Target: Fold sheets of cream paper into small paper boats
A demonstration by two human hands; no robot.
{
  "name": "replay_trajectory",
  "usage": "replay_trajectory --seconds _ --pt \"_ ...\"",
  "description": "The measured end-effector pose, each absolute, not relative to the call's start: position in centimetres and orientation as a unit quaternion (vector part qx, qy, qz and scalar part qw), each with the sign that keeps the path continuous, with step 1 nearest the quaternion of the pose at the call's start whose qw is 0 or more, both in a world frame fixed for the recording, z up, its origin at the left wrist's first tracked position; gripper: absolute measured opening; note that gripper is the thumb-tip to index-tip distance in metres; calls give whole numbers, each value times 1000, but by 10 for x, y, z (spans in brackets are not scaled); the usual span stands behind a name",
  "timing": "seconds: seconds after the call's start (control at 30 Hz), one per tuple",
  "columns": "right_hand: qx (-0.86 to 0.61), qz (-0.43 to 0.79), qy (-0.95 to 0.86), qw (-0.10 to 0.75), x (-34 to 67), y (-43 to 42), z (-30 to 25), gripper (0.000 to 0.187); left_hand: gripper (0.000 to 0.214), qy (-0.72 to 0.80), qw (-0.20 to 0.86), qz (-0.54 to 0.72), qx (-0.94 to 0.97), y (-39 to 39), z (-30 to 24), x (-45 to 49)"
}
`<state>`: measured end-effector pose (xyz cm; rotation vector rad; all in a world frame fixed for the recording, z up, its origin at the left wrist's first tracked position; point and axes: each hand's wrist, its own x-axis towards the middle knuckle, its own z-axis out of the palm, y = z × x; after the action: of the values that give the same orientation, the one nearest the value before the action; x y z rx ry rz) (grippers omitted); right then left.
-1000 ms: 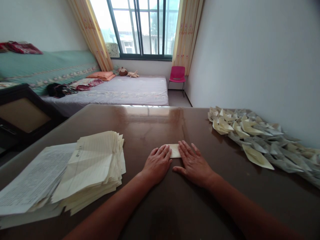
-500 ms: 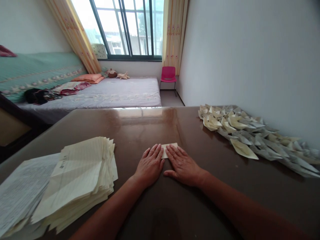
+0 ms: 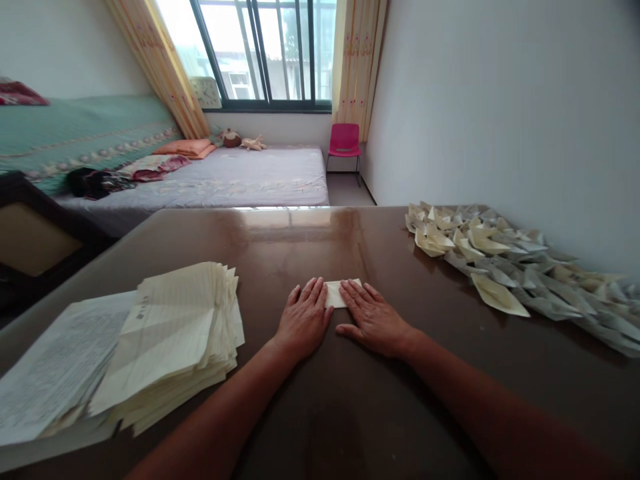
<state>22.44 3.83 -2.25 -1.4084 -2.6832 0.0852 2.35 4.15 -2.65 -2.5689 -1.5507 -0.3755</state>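
Observation:
A small folded piece of cream paper (image 3: 336,295) lies flat on the brown table (image 3: 280,253), partly covered by my fingers. My left hand (image 3: 306,317) rests palm down at its left end, fingers stretched out. My right hand (image 3: 373,317) lies flat over its right end, with the thumb out to the left on the tabletop. Neither hand grips the paper; both press on it from above. Left of my hands sits a stack of cream lined sheets (image 3: 170,327), and folded paper boats (image 3: 480,240) are heaped to the right.
Grey printed sheets (image 3: 65,360) lie partly under the cream stack at the table's left. A white wall (image 3: 500,100) runs along the right side. Beyond the table stand a bed (image 3: 260,177) and a pink chair (image 3: 345,141). A dark wooden chair (image 3: 45,227) is at the left.
The view has shifted slightly, moving the whole scene a little. My hands are somewhat farther apart, so more of the folded paper shows between them.

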Motion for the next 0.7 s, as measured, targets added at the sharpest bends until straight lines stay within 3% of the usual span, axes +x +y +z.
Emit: replay_trajectory --seconds 0.2,0.43,0.53,0.7 --pt "-541 37 -836 87 238 57 -29 65 54 -543 29 -150 -826 44 -27 22" --pt "-499 79 -835 218 245 65 -28 74 39 -497 -42 -230 -835 48 -21 17" --pt "-501 22 -835 227 241 60 -15 70 24 -462 -50 -251 -849 47 -13 17" --pt "-458 -73 -865 191 233 43 4 48 24 -392 18 -244 -887 38 -2 21"
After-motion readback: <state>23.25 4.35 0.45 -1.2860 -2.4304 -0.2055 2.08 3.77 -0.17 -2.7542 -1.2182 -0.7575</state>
